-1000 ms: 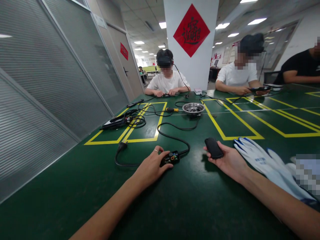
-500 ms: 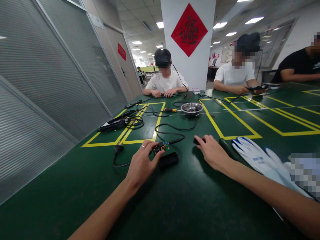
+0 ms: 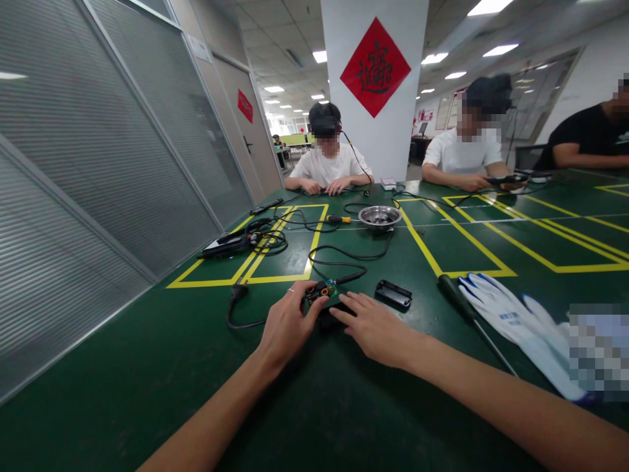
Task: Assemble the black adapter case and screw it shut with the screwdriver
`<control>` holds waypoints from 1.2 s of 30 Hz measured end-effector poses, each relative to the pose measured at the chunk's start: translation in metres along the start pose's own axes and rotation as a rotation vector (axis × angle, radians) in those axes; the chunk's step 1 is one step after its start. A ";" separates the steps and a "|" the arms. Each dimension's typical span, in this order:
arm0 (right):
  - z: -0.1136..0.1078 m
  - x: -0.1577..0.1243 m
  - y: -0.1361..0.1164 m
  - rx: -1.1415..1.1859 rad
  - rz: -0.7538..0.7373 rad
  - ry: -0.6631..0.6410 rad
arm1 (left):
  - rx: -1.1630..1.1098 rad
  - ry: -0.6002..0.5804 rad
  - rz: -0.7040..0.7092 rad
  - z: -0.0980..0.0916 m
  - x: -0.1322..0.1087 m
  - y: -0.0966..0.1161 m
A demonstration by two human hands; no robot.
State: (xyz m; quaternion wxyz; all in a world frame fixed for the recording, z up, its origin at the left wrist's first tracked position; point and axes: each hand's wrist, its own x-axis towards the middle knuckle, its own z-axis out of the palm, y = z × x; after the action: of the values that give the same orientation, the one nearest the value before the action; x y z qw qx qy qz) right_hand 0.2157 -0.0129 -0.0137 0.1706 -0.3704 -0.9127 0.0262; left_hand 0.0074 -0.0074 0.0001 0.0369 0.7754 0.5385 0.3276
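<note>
My left hand [image 3: 289,322] is closed, pinching a small circuit board [image 3: 323,290] with orange and blue parts, which is joined to a black power cable [image 3: 344,252]. My right hand [image 3: 374,326] lies beside it with fingers stretched out flat, the fingertips touching a black case half [image 3: 330,317] just under the board. A second black case half [image 3: 393,293] lies hollow side up on the green table [image 3: 344,406], a little right of my right hand.
A black-handled screwdriver [image 3: 451,288] and white-and-blue gloves [image 3: 504,308] lie to the right. Farther back are a metal bowl [image 3: 380,214], a yellow-handled screwdriver [image 3: 339,218] and tangled black cables [image 3: 255,239]. Three people sit at the far side, handling their own devices.
My right hand set down the black case half it held, then moved left to the other half. My left hand lifted the circuit board out of its case.
</note>
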 end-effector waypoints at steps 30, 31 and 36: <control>-0.016 -0.093 0.017 -0.055 0.035 0.170 | -0.146 -0.536 0.358 0.020 -0.027 0.043; -0.016 -0.093 0.016 -0.052 0.040 0.156 | -0.152 -0.546 0.361 0.020 -0.027 0.042; -0.014 -0.092 0.012 -0.026 0.065 0.084 | -0.125 -0.583 0.401 0.016 -0.024 0.043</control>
State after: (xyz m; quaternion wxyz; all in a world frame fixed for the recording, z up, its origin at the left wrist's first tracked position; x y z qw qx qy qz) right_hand 0.2899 -0.0679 -0.0299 0.2031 -0.4030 -0.8924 0.0043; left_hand 0.0460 -0.0416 -0.0062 0.1716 0.9228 0.3213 0.1255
